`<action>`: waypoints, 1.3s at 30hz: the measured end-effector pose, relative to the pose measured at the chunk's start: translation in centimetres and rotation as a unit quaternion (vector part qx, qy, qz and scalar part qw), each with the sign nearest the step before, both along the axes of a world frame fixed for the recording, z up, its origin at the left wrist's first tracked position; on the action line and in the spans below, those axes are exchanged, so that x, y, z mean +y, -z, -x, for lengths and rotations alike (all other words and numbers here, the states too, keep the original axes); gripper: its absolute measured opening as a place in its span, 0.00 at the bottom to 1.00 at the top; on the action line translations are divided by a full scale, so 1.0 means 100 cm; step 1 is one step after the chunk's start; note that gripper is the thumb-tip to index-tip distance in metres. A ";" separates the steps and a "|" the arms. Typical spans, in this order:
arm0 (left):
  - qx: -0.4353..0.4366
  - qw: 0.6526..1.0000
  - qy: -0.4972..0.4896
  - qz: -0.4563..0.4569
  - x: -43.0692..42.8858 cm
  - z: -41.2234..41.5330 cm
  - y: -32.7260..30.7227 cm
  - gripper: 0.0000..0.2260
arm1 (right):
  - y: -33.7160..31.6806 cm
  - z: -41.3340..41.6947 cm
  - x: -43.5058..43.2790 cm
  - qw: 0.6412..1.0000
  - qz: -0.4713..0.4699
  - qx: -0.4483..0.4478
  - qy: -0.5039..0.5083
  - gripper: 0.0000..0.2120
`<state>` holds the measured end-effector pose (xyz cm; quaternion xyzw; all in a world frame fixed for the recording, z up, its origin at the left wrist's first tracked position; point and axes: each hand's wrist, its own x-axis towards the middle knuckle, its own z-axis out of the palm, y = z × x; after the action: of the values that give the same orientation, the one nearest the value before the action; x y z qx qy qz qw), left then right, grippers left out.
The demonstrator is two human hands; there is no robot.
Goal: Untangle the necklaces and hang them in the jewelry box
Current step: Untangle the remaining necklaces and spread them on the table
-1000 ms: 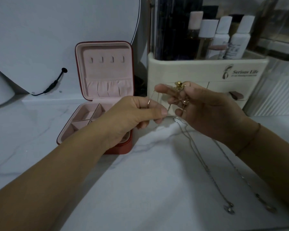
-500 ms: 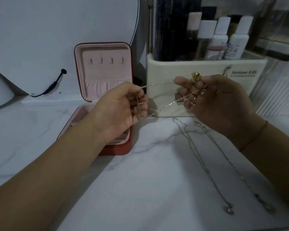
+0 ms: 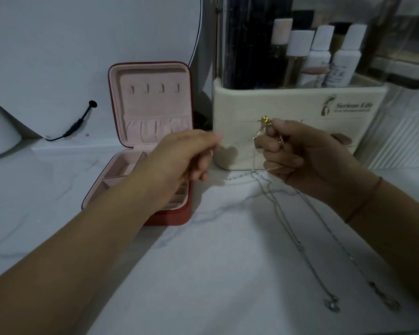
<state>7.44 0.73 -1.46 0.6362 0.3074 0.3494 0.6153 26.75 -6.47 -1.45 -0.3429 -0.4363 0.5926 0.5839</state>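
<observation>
My right hand (image 3: 307, 158) grips a thin gold necklace with a gold pendant (image 3: 264, 120) showing above its fingers. The chain runs left toward my left hand (image 3: 186, 155), whose curled fingers pinch it near the red jewelry box (image 3: 153, 151). The box stands open, its pink lid upright with several bare hooks (image 3: 154, 88). Two silver necklaces (image 3: 298, 240) lie stretched on the marble counter below my right hand, pendants toward me. The left hand is blurred.
A cream cosmetic organizer (image 3: 288, 102) with bottles stands right behind my hands. A round mirror (image 3: 82, 44) with a black cable (image 3: 80, 122) leans at the back left. A clear ribbed container (image 3: 406, 141) sits at far right.
Both hands dropped lower toward the counter. My right hand closed its fingers round the gold necklace; my left hand slid right along the chain.
</observation>
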 end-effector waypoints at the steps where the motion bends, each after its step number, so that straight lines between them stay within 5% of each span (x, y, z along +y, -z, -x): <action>1: 0.040 0.998 -0.011 -0.053 -0.002 -0.002 0.002 0.09 | 0.001 0.001 0.000 1.000 -0.014 -0.025 0.002 0.07; 9: 0.130 0.972 -0.056 -0.189 -0.004 -0.005 0.012 0.05 | 0.009 0.011 0.000 0.972 -0.085 -0.215 0.043 0.11; 13: 0.039 0.994 0.012 -0.100 -0.005 -0.005 0.011 0.16 | 0.010 0.016 -0.001 0.955 -0.097 -0.273 0.055 0.10; 20: -0.025 0.999 0.015 -0.024 -0.006 -0.008 0.010 0.12 | 0.010 0.016 -0.001 0.929 -0.115 -0.337 0.103 0.08; 25: -0.031 0.999 0.006 -0.012 -0.006 -0.008 0.011 0.11 | 0.010 0.018 -0.001 0.938 -0.108 -0.312 0.107 0.01; 39: 0.026 0.997 0.011 -0.070 -0.013 -0.012 0.013 0.13 | 0.008 0.017 -0.002 0.964 -0.063 -0.253 0.060 0.13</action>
<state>8.63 -0.59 -2.74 0.6896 0.2912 0.3471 0.5650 25.02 -6.66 -2.26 -0.4695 -0.5851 0.4216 0.5094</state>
